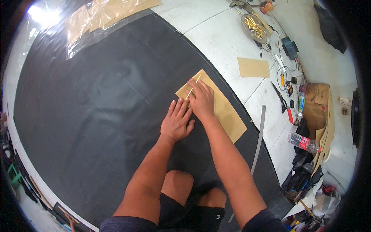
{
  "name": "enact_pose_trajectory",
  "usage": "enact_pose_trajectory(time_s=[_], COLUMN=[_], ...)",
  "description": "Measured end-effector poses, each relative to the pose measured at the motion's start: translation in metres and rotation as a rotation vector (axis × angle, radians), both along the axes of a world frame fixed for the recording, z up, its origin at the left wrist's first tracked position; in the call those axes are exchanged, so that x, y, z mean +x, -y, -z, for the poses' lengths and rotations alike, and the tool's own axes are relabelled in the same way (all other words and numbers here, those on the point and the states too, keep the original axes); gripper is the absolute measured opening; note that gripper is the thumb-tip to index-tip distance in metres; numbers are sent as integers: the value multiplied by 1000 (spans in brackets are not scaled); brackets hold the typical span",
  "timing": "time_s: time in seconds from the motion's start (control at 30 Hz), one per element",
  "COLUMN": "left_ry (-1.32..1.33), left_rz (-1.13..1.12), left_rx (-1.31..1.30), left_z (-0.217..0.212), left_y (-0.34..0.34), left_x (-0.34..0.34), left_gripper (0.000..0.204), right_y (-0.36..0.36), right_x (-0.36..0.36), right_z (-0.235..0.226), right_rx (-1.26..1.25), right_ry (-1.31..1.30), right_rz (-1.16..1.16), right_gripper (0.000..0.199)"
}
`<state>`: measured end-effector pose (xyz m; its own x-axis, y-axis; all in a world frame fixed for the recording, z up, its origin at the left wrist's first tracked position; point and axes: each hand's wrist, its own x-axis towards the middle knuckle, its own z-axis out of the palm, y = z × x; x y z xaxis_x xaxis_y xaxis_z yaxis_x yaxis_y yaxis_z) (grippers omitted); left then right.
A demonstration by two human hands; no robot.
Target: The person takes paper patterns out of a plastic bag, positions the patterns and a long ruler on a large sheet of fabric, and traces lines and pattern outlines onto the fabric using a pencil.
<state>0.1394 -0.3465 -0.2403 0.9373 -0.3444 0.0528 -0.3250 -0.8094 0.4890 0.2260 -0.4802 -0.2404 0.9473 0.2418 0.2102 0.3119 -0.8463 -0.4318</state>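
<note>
A rectangular piece of brown card (228, 120) lies slanted on a large sheet of black material (112, 81). Over its upper part rests my right hand (202, 101), closed round a thin, pale yellow pen-like stick (198, 79). The stick slants across the card, its upper end sticking out past my fingers and its lower end near my left fingertips. My left hand (177, 120) lies flat with fingers stretched, on the black sheet by the card's left edge. Part of the card is hidden under my right hand and forearm.
A long metal ruler (259, 135) lies right of the card. On the white floor are another card piece (253, 67), black-handled scissors (284, 103), a dish of brass-coloured pieces (254, 29), a plastic bottle (303, 142) and a cardboard box (315, 104). Plastic-wrapped brown sheets (104, 17) lie at the far left.
</note>
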Motion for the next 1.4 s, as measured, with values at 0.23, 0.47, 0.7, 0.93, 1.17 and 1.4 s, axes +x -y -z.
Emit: enact_pose_trajectory(time_s=[0.23, 0.47, 0.7, 0.93, 1.17, 1.4], left_ry=[-15, -7, 0, 1, -50, -26], left_rz=[-7, -2, 9, -22, -9, -15], left_rx=[-15, -15, -8, 14, 23, 25], left_z=[0, -1, -1, -4, -5, -4], left_y=[1, -1, 4, 1, 3, 2], left_x=[0, 0, 1, 1, 1, 0], left_gripper=[57, 57, 57, 61, 62, 62], right_y=[1, -2, 3, 4, 22, 20], right_x=[-1, -1, 1, 41, 59, 57], right_z=[-2, -2, -3, -15, 1, 2], right_rx=[14, 34, 50, 556, 706, 606], right_ry=[9, 35, 54, -100, -157, -107], right_rz=[-5, 18, 43, 377, 506, 442], right_gripper=[31, 31, 29, 38, 38, 34])
